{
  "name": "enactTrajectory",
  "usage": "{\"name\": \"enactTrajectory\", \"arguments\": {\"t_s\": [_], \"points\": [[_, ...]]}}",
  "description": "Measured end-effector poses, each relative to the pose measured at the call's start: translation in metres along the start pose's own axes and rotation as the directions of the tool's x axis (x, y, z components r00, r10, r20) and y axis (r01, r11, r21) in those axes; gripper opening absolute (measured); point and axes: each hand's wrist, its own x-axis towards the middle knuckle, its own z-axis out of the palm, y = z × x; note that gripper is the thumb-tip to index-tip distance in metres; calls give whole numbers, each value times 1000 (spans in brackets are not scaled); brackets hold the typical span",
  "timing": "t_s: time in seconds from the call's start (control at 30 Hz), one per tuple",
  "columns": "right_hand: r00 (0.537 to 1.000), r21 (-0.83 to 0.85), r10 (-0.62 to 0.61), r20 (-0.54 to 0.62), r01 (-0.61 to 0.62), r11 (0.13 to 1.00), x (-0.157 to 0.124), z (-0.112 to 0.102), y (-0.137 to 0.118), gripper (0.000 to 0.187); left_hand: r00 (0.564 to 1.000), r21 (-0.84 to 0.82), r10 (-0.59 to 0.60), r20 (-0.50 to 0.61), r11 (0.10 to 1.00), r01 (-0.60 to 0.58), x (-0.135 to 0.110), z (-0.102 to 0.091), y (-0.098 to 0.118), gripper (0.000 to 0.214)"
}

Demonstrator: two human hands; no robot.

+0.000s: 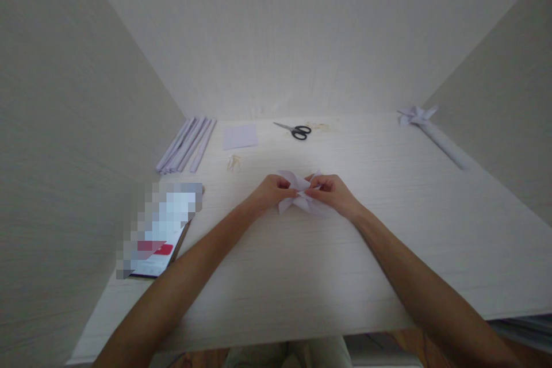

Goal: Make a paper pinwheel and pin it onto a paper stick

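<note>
Both my hands meet at the middle of a pale wooden table. Between them is a folded white paper shape with pointed petals sticking out. My left hand pinches its left side with curled fingers. My right hand pinches the right side the same way. The paper rests on or just above the tabletop.
Several rolled paper sticks lie at the back left, a flat paper square beside them, then black-handled scissors. A finished paper flower on a rolled stem lies at the back right. A phone sits left. Walls enclose three sides.
</note>
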Motion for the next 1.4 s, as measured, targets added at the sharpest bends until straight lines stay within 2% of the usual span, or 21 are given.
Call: {"name": "enactTrajectory", "arguments": {"t_s": [0.63, 1.4], "points": [[999, -97, 16, -30, -19, 995, 1, 1, 5, 16, 999, 8, -38, -27, 999, 38, -1, 2, 4, 13], [998, -223, 37, -52, -48, 974, 1, -1, 7, 21, 998, -9, -55, -10, 998, 55, -2, 3, 6, 14]]}}
